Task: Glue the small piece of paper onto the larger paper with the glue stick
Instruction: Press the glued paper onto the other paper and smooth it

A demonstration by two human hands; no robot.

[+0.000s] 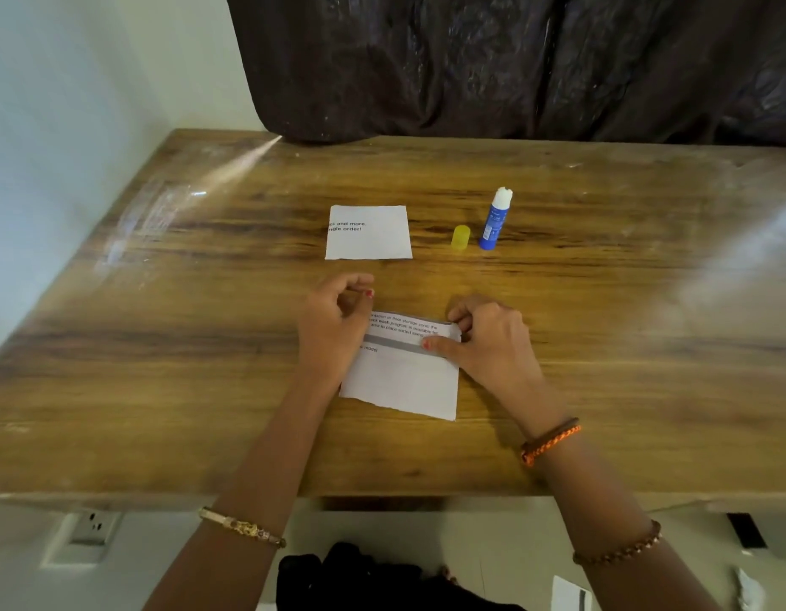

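Note:
A white sheet with printed lines, a grey band and a torn lower edge [404, 381] lies on the wooden table [162, 346] in front of me. My right hand [488, 341] pinches its upper right corner, thumb pressed on the grey band. My left hand [333, 328] has its fingers curled, and its heel rests on the sheet's left edge. A second, smaller-looking white paper with two lines of print [368, 233] lies flat farther back. The blue glue stick [494, 220] stands upright and uncapped to its right, white glue showing. Its yellow cap [460, 237] stands beside it.
A dark crinkled sheet [514, 63] hangs along the table's far edge. A pale wall is on the left. Below the near edge are a wall socket [89, 529], dark cloth [360, 579] and paper scraps [571, 595] on the floor.

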